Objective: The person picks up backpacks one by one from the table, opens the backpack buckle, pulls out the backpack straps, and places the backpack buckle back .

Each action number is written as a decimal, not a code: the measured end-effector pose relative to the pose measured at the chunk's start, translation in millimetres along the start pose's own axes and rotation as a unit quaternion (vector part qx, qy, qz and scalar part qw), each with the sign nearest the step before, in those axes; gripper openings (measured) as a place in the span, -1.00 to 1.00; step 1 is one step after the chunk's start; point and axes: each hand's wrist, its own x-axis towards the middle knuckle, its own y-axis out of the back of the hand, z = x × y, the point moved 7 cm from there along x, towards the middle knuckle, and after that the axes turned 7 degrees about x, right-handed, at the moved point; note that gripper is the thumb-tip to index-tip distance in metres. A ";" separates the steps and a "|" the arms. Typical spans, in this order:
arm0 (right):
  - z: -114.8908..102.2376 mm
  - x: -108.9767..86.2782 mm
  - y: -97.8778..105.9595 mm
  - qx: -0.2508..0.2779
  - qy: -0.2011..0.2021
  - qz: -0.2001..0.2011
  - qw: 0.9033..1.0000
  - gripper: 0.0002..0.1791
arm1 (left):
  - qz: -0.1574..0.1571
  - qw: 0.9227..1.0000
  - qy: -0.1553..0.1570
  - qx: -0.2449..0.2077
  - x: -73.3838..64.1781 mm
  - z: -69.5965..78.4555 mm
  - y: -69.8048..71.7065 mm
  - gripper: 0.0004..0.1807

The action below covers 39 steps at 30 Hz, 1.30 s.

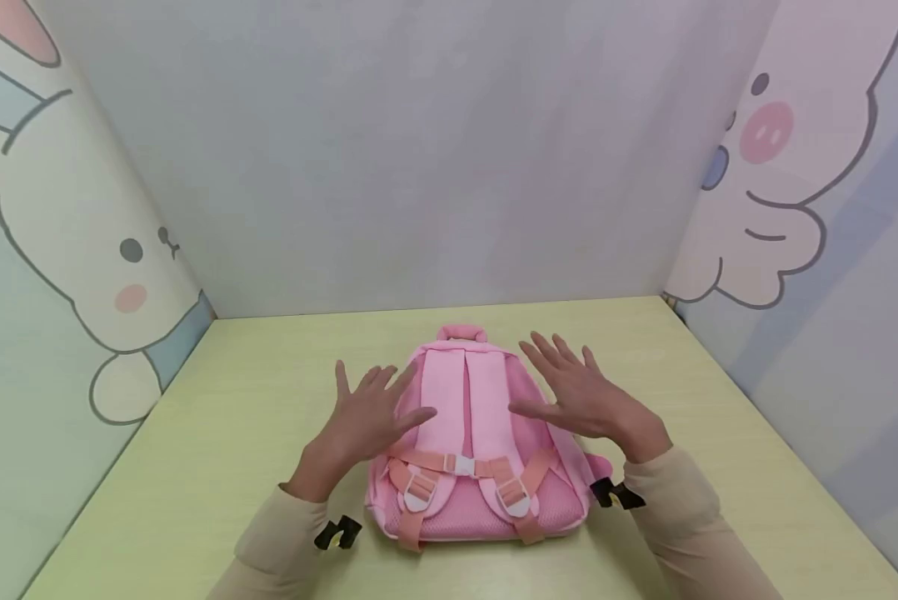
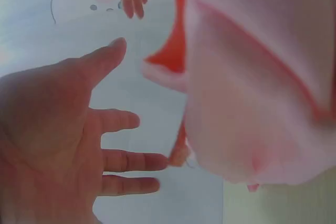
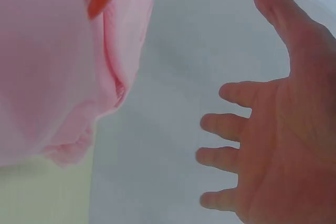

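Note:
A pink backpack (image 1: 444, 400) lies on the table with its shoulder straps facing up and its top handle (image 1: 461, 332) pointing away. Orange webbing joined by a white buckle (image 1: 465, 465) crosses the two straps. My left hand (image 1: 370, 417) hovers over the bag's left side, fingers spread and holding nothing. Over the opposite side, my right hand (image 1: 580, 396) is likewise spread out and bare. In the left wrist view the pink fabric (image 2: 252, 93) fills the right half, beside the extended fingers. The right wrist view has the bag (image 3: 47, 77) at left, apart from the fingertips.
The pale yellow-green table (image 1: 269, 375) extends around the bag. A plain light wall panel (image 1: 434, 167) rises behind it. Side panels carry cartoon drawings, a rabbit (image 1: 82, 250) at left and a pink-cheeked figure (image 1: 809, 150) at right.

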 end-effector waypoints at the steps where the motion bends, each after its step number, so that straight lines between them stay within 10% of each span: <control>1: -3.5 -1.2 -1.8 0.011 -0.002 -0.012 1.000 0.11 | 0.000 1.000 -0.006 -0.013 -1.1 2.9 1.4 -0.16; 8: -30.1 -10.4 -20.0 0.052 -0.002 -0.105 0.993 0.08 | -0.022 0.993 -0.068 -0.090 -5.7 23.5 7.0 -0.34; 16: -59.7 -13.1 -35.9 -0.027 0.082 -0.123 0.989 -0.12 | -0.084 0.977 -0.150 -0.125 -9.5 47.1 -3.6 -0.41; 39: -95.3 -4.3 -69.7 -0.095 0.179 -0.039 0.978 -0.83 | -0.026 0.982 -0.139 -0.126 -10.0 62.0 -5.7 -0.89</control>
